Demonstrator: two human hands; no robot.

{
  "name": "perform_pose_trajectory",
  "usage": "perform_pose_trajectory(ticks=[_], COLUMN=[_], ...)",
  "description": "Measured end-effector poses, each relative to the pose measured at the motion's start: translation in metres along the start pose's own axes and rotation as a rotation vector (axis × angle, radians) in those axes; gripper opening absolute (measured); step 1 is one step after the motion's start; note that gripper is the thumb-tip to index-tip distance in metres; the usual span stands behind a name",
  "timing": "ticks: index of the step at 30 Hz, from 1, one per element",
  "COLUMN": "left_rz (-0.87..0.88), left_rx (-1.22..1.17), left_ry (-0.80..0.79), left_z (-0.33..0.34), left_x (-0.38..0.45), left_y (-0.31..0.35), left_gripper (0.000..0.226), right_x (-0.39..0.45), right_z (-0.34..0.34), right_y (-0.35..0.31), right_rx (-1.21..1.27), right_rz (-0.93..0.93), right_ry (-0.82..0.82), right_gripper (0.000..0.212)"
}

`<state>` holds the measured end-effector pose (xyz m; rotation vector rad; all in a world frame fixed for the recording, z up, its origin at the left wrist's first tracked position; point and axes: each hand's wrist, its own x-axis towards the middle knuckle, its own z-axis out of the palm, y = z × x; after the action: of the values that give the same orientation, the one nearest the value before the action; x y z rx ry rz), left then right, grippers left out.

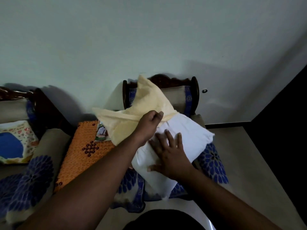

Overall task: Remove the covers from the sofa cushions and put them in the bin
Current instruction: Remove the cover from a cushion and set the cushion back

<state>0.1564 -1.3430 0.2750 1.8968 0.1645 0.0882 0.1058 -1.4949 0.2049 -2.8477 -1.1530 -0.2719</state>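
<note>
Now the left hand (150, 121) grips the pale yellow cover (132, 113) (half off), right hand (169, 156) spread flat on the white cushion (191, 138) beneath.

Your left hand (150, 121) is gripping the pale yellow cover (132, 112), bunched at the far end of the white cushion (187, 138). Your right hand (169, 156) is pressing flat, fingers spread, on the cushion, which is lying on the blue-flowered chair (212, 161) beside an orange mat (83, 155).

We see two bare arms with no sleeves, a left hand (150, 119), a right hand (169, 155), and dark clothing (166, 219) below.
</note>
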Motion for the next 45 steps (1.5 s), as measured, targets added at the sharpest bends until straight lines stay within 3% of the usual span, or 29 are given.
perform_pose_trajectory(ticks=[3, 6, 13, 16, 20, 23, 27, 30, 33, 35, 37, 40, 44, 45], left_rz=[-0.021, 0.060, 0.339, 0.436, 0.472, 0.544, 0.647, 0.723, 0.787, 0.809, 0.767, 0.494, -0.143, -0.281], left_rx=[-0.067, 0.069, 0.372, 0.490, 0.640, 0.714, 0.741, 0.716, 0.707, 0.702, 0.704, 0.684, -0.048, -0.149], left_ry=[-0.097, -0.168, -0.113, -0.108, -0.106, -0.044, 0.145, 0.221, 0.227, 0.273, 0.387, 0.491, 0.316, 0.229], left_z=[-0.007, -0.016, -0.041, -0.045, -0.038, -0.033, -0.035, -0.031, -0.026, -0.027, -0.036, -0.057, -0.058, -0.056], left_x=[-0.002, -0.002, 0.008, 0.016, 0.015, 0.010, 0.006, 0.005, 0.006, 0.007, 0.006, 0.006, -0.015, -0.019], left_y=[0.011, 0.020, 0.030, 0.021, 0.011, 0.006, -0.003, 0.000, 0.002, -0.003, -0.015, -0.059, -0.115, -0.122], left_gripper=[0.022, 0.007, 0.013, 0.023, 0.036, 0.035, 0.030, 0.030, 0.028, 0.017, 0.018, 0.041, 0.093, 0.097], right_x=[0.004, 0.020, 0.044, 0.049, 0.042, 0.040, 0.035, 0.046, 0.067, 0.076, 0.079, 0.078, 0.076, 0.075], right_z=[0.013, 0.012, -0.003, -0.010, -0.014, -0.016, -0.021, -0.028, -0.036, -0.043, -0.048, -0.056, -0.052, -0.049], right_y=[0.010, 0.021, 0.024, 0.028, 0.018, 0.010, 0.028, 0.038, 0.041, 0.047, 0.053, 0.063, 0.072, 0.073], right_rx=[-0.162, -0.224, -0.141, -0.108, 0.005, 0.171, 0.340, 0.343, 0.198, 0.300, 0.462, 0.638, 0.741, 0.757], right_rz=[-0.096, -0.109, -0.142, -0.119, 0.083, 0.231, 0.265, 0.444, 0.415, 0.403, 0.464, 0.584, 0.675, 0.712], right_ry=[-0.015, -0.018, 0.283, 0.214, 0.054, 0.033, 0.404, 0.361, 0.343, 0.412, 0.436, 0.412, 0.315, 0.290], right_gripper=[0.125, 0.126, 0.084, 0.075, 0.094, 0.097, 0.066, 0.077, 0.038, 0.012, 0.009, 0.018, 0.013, 0.014])
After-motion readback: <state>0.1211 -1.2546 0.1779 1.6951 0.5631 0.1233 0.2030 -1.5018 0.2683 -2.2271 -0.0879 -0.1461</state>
